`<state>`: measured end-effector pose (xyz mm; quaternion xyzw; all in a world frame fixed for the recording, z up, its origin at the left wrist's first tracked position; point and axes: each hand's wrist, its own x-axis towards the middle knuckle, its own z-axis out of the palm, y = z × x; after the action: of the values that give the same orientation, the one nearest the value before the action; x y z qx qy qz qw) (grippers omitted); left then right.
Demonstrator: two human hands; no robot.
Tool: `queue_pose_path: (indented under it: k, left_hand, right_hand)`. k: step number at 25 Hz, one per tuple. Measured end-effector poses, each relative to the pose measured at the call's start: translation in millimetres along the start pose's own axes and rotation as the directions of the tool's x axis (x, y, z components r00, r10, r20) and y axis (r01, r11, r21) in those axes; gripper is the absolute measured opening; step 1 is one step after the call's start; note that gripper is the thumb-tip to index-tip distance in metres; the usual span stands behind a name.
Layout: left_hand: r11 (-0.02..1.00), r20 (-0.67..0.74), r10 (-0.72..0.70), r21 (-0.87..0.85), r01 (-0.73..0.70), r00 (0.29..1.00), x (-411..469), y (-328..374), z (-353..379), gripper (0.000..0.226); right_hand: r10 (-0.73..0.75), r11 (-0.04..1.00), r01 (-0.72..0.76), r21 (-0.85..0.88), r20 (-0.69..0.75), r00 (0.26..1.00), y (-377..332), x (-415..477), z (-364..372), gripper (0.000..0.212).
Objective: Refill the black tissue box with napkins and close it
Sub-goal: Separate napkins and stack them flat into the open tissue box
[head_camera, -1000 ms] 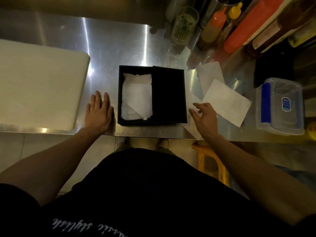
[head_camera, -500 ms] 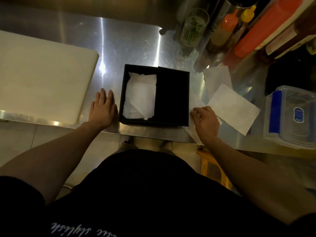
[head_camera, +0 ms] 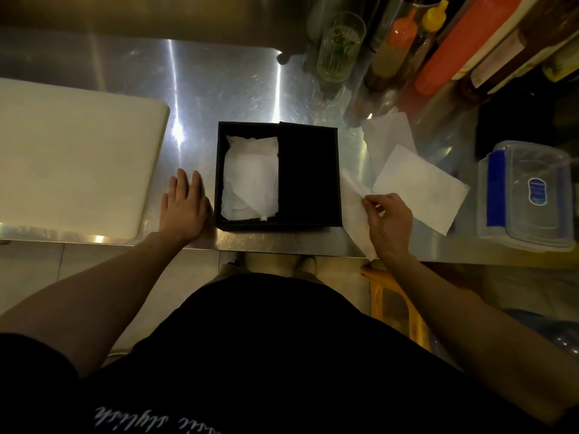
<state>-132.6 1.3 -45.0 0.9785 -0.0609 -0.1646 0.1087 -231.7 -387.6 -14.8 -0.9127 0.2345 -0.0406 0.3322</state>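
The black tissue box (head_camera: 308, 225) stands near the steel counter's front edge, its lid (head_camera: 308, 173) slid to the right so the left half is uncovered. White napkins (head_camera: 250, 180) lie inside that left half. My left hand (head_camera: 185, 208) rests flat on the counter against the box's left side, fingers apart. My right hand (head_camera: 388, 223) pinches a white napkin (head_camera: 355, 198) just right of the box and lifts its edge. Two more loose napkins lie further right, the near one (head_camera: 419, 189) flat, the far one (head_camera: 388, 136) behind it.
A large white cutting board (head_camera: 75, 164) fills the counter's left. A clear plastic container with a blue clip (head_camera: 526, 195) sits at the right. A glass (head_camera: 340, 45) and sauce bottles (head_camera: 394, 42) line the back right. A yellow stool (head_camera: 394, 305) stands below the counter edge.
My right hand came down on the napkin beside the box, closed its fingers on it and has started lifting it. My left hand stayed flat by the box.
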Motion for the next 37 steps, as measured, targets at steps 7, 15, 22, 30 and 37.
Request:
queue_pose_path:
  k: [7,15,22,30,37]
  left_hand:
    - [1.000,-0.036,0.017,-0.006,-0.017,0.999,-0.8,0.1,-0.3,0.057]
    - [0.998,-0.073,0.068,0.007,-0.068,0.995,-1.9,-8.5,-3.1,0.055]
    - [0.964,-0.125,0.247,0.130,-0.231,0.961,10.9,-32.7,-8.2,0.051]
    - [0.970,-0.110,0.243,0.030,-0.242,0.964,13.9,-42.1,-8.1,0.056]
    - [0.966,-0.147,0.255,0.012,-0.257,0.956,13.3,-43.6,-8.4,0.058]
  right_hand:
    - [-0.104,0.983,0.137,0.125,-0.235,0.966,-40.2,-3.3,-22.0,0.017]
    - [-0.246,0.928,0.313,0.203,-0.299,0.922,-132.2,-12.4,-33.9,0.014]
    - [-0.130,0.933,0.189,0.306,-0.204,0.970,-200.5,-30.6,10.9,0.012]
    - [0.046,0.998,-0.044,0.034,-0.054,0.998,-210.9,-16.8,86.6,0.025]
    - [0.001,0.975,0.024,-0.222,0.116,0.993,-214.7,-15.2,114.7,0.040]
